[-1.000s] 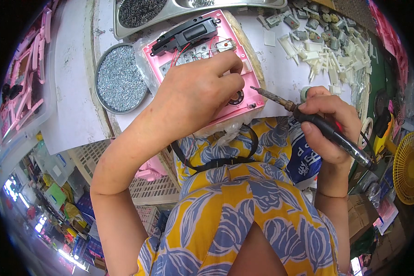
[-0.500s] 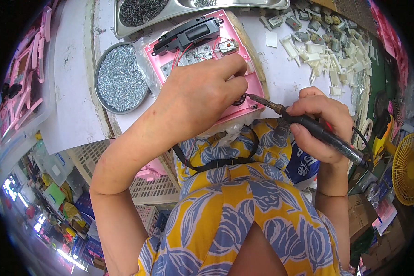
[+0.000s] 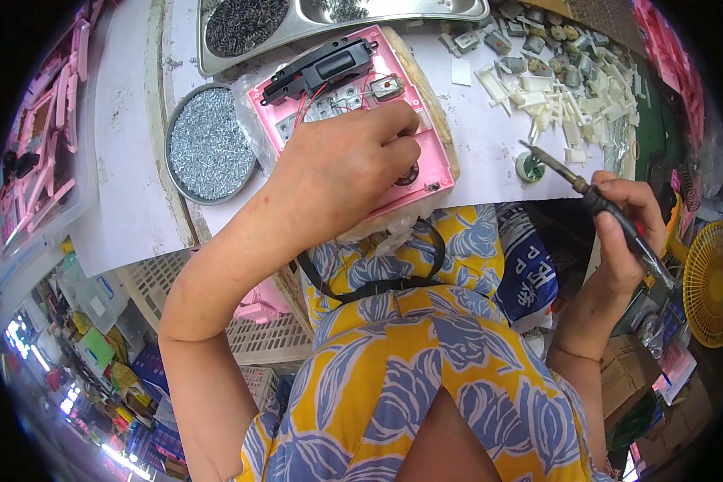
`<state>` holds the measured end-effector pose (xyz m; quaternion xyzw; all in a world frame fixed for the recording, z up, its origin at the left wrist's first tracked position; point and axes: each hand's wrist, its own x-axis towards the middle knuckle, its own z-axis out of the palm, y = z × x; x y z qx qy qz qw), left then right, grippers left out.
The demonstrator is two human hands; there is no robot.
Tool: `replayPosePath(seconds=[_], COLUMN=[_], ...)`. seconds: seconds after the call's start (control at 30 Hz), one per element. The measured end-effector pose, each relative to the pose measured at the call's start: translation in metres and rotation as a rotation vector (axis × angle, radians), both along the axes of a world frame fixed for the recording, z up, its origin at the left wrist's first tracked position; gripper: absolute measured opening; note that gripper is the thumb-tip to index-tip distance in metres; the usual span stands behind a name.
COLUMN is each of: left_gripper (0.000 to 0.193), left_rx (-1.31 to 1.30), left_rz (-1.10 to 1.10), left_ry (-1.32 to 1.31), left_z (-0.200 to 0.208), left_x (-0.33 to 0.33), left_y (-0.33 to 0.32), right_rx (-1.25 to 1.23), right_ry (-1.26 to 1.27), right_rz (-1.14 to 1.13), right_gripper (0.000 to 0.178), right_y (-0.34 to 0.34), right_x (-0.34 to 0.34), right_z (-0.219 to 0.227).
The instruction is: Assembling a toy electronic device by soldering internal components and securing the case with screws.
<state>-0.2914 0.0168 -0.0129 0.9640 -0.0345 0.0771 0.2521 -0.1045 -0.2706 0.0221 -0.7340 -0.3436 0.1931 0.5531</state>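
Note:
A pink plastic housing (image 3: 435, 161) lies on the worktable, with a long black module (image 3: 329, 71), thin red wires and a small boxy motor (image 3: 387, 87) in it. My left hand (image 3: 349, 157) reaches over the housing, its fingers curled and pinched down inside; whatever they grip is hidden. Beside those fingertips a dark round part (image 3: 410, 174) shows in the housing's near corner. Off to the right, my right hand (image 3: 631, 213) grips a soldering iron (image 3: 572, 178) by its black handle, the metal tip pointing up and left. That tip is apart from the housing, just above a small round green-and-white piece (image 3: 530, 167).
A round tray of silvery screws (image 3: 211, 145) stands left of the housing. Behind it is a metal tray (image 3: 297, 28) with dark screws. White plastic parts (image 3: 566, 104) and small motors (image 3: 570, 72) are heaped at back right. A yellow fan (image 3: 707, 285) stands far right.
My right hand has drawn the soldering iron away from the housing to the right, uncovering the small green-and-white piece. My left hand stays pinched inside the housing.

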Motion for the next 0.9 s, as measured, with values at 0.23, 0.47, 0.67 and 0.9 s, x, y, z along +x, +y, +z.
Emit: replayPosePath(seconds=[0.23,0.47,0.67,0.9], left_gripper=[0.019,0.013,0.02,0.029], left_rx=[-0.075,0.043,0.011,-0.067], left_rz=[0.18,0.179,0.205,0.263], left_ry=[-0.01,0.013,0.003,-0.062], left_z=[0.009,0.003,0.01,0.006], left_x=[-0.009,-0.005,-0.005,-0.017], left_y=[-0.008,-0.018,-0.029,-0.044], right_rx=[0.02,0.152,0.208,0.171], right_ry=[-0.005,0.009,-0.287,-0.453], right_rz=[-0.132,-0.336,-0.772,-1.189], right_gripper=[0.033,0.029,0.023,0.016], right_y=[-0.022,-0.019,-0.105,-0.182], right_x=[0.004,0.01,0.039,0.095], right_z=[-0.006,-0.016,0.006,0.001])
